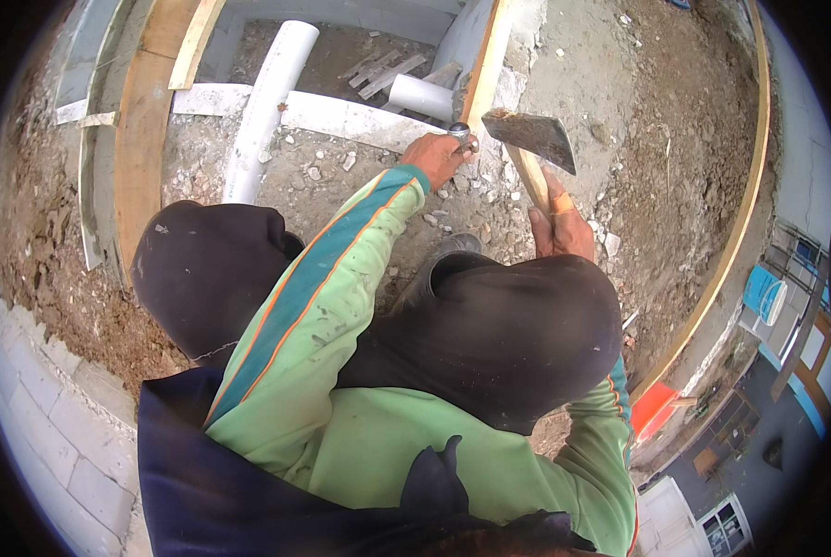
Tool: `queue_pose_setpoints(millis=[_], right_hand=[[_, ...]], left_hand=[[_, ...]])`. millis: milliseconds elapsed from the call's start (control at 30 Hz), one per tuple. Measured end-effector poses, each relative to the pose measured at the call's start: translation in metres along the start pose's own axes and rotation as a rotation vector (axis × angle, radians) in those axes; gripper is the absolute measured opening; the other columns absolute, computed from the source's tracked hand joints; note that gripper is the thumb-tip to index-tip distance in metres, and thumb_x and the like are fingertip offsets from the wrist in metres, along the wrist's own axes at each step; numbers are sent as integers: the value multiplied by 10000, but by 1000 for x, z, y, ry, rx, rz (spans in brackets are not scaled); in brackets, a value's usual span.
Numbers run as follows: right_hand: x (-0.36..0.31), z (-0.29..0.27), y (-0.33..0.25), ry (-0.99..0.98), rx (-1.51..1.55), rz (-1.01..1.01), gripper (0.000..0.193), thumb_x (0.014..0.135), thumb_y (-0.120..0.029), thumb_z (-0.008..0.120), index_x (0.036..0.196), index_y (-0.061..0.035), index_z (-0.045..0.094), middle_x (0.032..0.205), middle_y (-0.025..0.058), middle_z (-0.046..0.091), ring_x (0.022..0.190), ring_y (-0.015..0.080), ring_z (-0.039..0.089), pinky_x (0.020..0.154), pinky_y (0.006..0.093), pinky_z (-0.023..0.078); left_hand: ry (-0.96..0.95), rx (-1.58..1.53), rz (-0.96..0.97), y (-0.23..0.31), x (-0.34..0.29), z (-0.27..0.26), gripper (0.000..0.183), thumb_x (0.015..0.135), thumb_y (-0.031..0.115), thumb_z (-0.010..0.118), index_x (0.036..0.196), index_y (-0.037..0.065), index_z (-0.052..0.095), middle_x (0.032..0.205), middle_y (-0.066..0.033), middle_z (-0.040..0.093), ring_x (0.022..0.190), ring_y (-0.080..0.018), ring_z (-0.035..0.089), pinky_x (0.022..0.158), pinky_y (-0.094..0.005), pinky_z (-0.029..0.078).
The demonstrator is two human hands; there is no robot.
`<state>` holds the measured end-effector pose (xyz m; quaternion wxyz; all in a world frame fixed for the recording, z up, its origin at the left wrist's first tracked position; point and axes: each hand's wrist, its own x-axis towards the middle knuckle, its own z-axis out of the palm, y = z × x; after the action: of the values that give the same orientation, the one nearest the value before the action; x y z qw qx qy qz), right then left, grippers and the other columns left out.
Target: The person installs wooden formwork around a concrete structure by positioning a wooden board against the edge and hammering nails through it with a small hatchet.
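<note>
My left hand point(438, 158) is closed around a short metal rod point(459, 131). Its round, shiny top sticks up above my fingers, while its lower end is hidden. The hand is beside the near end of a wooden board point(482, 88), over broken concrete. To its right, my right hand point(566, 230) grips the wooden handle point(528, 176) of a hatchet. The hatchet's broad, dirty metal head point(538, 139) is raised, apart from the rod, with its narrower end toward my left hand. An orange wrap shows on a finger of the right hand.
A long white pipe point(265, 116) lies left of my left hand, across a pale concrete edge point(355, 123). A shorter white pipe point(422, 97) pokes out beyond it. Rubble point(489, 206) covers the ground. Formwork boards point(146, 121) stand at left; a long plank point(745, 204) curves along the right.
</note>
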<state>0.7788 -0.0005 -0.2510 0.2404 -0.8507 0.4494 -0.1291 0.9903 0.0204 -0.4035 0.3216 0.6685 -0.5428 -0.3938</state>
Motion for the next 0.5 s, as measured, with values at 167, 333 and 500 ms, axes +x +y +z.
queue_pose_setpoints(millis=[167,333,500], right_hand=[[0,7,27,-191,-73,81,484,854,-136,649,1313,-171,498,1007,187,663,817,362,659,668,429,530],[4,-16,12,-84,19,101,453,864,-119,641,1296,-109,505,960,214,659,784,369,666,622,396,525],[11,-38,4,69,2,-181,399,941,-184,566,1266,33,486,914,123,636,694,202,622,602,311,492]], left_hand=[[-50,57,-40,-2,9,-1,315,858,327,612,846,16,659,738,-216,612,725,-394,587,676,-465,446],[11,-171,-91,-5,12,7,248,829,268,625,937,48,666,816,-212,632,754,-373,608,697,-441,462],[117,-344,-295,-42,54,3,593,805,322,675,1298,36,510,1175,-129,628,609,-152,612,580,-286,514]])
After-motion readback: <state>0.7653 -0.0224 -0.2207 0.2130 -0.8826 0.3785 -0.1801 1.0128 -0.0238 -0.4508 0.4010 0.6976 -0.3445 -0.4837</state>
